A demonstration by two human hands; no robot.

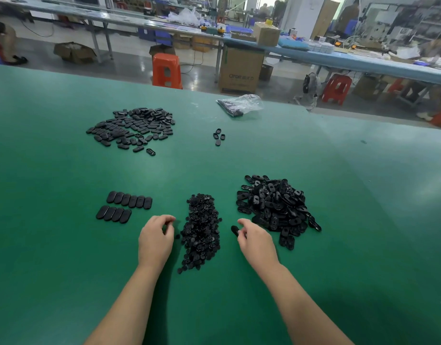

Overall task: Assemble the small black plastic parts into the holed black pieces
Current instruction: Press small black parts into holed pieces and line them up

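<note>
— Where do things stand on the green table (65, 245)?

— The right hand (256, 241) pinches one holed piece (235, 230) between thumb and fingertips, its long axis running away from the person and slightly left. It sits just left of the big heap of holed pieces (276, 207).

— And the small parts?

— The pile of small parts (202, 230) lies between the two hands. The left hand (156, 239) rests at its left edge, fingers curled toward the thumb (whether a part is already pinched there, I cannot tell; the fingertips hide it).

— So which hand feeds the insert?

— The left, I'd judge: it is right beside the pile, and the held piece lies just across that pile, to its right. The hands would need to meet over it, hole facing the part.

— Finished ones?

— Likely the two neat rows (126, 206) at left, with a looser heap (132, 128) farther back.
</note>
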